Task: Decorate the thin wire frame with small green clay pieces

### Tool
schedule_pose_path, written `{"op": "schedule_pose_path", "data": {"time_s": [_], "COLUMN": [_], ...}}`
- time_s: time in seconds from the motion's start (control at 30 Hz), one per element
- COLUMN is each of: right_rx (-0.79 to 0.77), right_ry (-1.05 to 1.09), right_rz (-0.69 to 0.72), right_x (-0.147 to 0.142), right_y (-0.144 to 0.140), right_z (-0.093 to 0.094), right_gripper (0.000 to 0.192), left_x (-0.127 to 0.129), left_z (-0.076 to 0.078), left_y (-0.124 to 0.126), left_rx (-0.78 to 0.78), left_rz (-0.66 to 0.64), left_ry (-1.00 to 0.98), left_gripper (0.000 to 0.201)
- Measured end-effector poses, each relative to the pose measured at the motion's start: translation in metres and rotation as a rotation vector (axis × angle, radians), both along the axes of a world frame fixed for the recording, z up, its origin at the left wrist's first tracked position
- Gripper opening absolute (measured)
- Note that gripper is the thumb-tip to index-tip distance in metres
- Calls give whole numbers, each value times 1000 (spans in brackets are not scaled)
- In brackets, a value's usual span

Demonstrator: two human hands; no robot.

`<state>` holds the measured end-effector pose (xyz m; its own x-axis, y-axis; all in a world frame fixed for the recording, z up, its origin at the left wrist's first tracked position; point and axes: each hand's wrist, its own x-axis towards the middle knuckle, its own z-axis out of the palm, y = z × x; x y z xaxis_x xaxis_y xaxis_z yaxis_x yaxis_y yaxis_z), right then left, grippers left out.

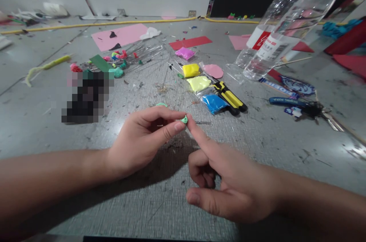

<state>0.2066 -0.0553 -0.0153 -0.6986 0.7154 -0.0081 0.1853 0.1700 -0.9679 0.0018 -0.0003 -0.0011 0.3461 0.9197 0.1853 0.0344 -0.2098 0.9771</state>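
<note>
In the head view, the left hand (140,141) pinches a small green clay piece (184,120) between thumb and forefinger, above the grey counter (160,204). The right hand (225,184) holds nothing; its forefinger touches the piece, other fingers curled. A hard push may squash the soft piece or knock it from the grip, down among the clay packets (200,81)

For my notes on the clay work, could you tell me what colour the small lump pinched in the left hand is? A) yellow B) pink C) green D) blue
C: the left hand pinches a small green clay lump between thumb and forefinger, with the right hand's forefinger touching it; the blue clay packet lies apart on the table.
</note>
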Motion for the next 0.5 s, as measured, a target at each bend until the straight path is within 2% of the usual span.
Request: {"op": "schedule_pose_path", "data": {"time_s": [0.17, 0.5], "right_rx": [11, 20], "right_ry": [1, -2], "right_rz": [2, -27], "right_x": [0, 1], "right_y": [0, -1], "right_z": [-1, -1], "right_gripper": [120, 117], "left_x": [1, -1], "left_z": [1, 3], "left_y": [0, 2], "left_rx": [-12, 74], "left_rz": [18, -23], "left_ry": [-30, -4], "left_gripper": [17, 10]}}
